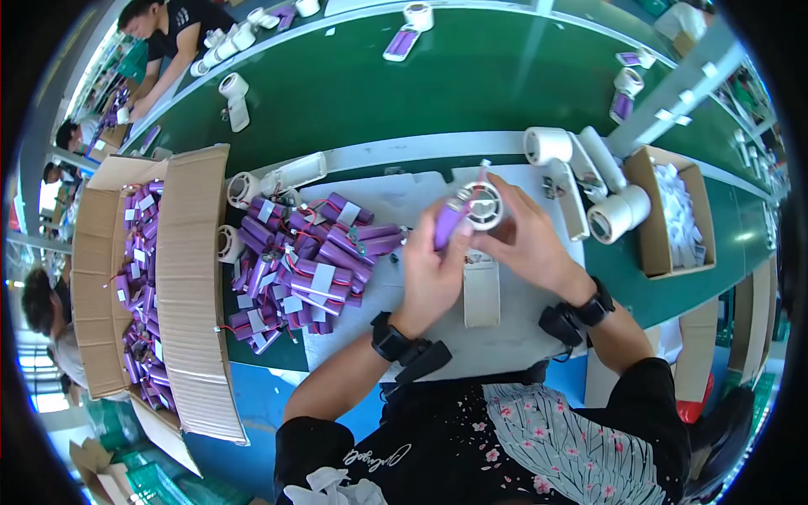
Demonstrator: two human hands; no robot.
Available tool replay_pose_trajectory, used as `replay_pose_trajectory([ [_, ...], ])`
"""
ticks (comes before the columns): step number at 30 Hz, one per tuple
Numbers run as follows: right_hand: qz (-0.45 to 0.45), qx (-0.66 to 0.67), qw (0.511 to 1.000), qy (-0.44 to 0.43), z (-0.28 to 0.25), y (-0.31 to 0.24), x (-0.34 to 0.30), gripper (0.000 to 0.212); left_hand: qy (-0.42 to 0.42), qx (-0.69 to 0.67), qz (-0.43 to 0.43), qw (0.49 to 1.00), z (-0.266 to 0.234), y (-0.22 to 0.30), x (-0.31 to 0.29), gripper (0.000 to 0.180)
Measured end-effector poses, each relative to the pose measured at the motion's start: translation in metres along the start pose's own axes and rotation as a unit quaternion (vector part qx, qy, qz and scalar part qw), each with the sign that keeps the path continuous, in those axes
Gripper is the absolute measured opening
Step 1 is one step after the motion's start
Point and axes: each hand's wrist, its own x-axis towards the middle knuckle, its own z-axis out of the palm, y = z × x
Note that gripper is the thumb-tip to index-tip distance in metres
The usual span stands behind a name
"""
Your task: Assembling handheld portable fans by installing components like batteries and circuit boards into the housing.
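Observation:
A purple battery pack [449, 224] sits between the thumb and fingers of my left hand [431, 268], above the work mat. My right hand [539, 244] curls around the white round head of a fan-like housing [485, 207], which has a spoked grille. The pack and the round head nearly meet, and I cannot tell whether they touch. Below them extends a long white handle part [481, 296], partly hidden by my hands. A thin lead with a small plug [484, 167] sticks up by my right fingertips. Left of my hands lies a heap of purple battery packs [316, 261].
A cardboard box [195, 286] full of purple packs stands at the left. Another box [705, 210] with white pieces stands at the right. White housings [619, 212] lie beside it. Beyond a pale rail, units [402, 42] rest on the green belt [337, 93]. A person works at far left.

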Motion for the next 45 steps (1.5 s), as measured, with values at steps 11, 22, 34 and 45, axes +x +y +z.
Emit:
replay_pose_trajectory([
  [11, -0.293, 0.022, 0.951, 0.097, 0.011, 0.017, 0.011, 0.041, -0.135, 0.276, 0.296, 0.905, -0.031, 0.016, 0.024, 0.041],
  [22, -0.162, 0.219, 0.953, 0.129, 0.022, 0.003, 0.001, 0.033, -0.147, 0.306, 0.280, 0.898, -0.029, 0.030, 0.023, 0.042],
  [34, -0.081, -0.022, 0.995, -0.059, 0.005, 0.005, -0.005, 0.013, -0.285, 0.235, 0.017, 0.929, -0.041, 0.022, 0.029, 0.036],
  [45, -0.181, -0.063, 0.980, 0.048, 0.022, 0.018, -0.007, 0.014, -0.293, 0.145, -0.007, 0.945, -0.046, 0.008, 0.026, 0.033],
])
